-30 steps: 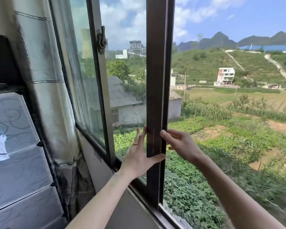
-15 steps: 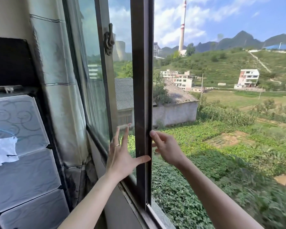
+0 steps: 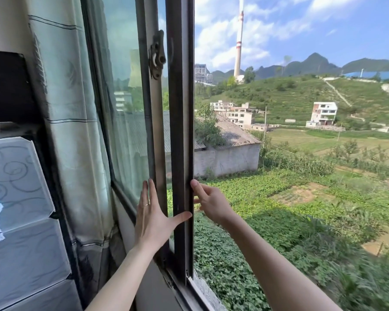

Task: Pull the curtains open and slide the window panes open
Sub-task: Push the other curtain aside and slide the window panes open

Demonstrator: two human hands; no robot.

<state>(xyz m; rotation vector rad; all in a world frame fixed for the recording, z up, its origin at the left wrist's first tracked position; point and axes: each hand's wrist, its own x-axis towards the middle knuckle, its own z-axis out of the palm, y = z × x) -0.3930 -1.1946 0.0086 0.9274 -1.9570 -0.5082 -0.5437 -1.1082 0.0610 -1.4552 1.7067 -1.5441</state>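
The sliding pane's dark brown frame (image 3: pixel 181 131) stands upright left of the open gap, almost overlapping the other pane's frame (image 3: pixel 147 122) with its latch (image 3: pixel 157 55). My left hand (image 3: pixel 152 218), a ring on one finger, lies flat with fingers spread against the inner side of the sliding frame, thumb across its front. My right hand (image 3: pixel 211 202) reaches outside the opening, its fingers hooked around the frame's outer edge. The pale green curtain (image 3: pixel 74 122) hangs bunched at the left of the window.
A stack of translucent plastic drawers (image 3: pixel 20 209) with a white cloth stands at the left beside the curtain. The window sill and bottom track (image 3: pixel 200 290) run toward the lower right. Fields, houses and a tall chimney lie outside.
The sliding pane has moved left with both hands on it, closing most of its distance to the latch frame and widening the open gap on the right.
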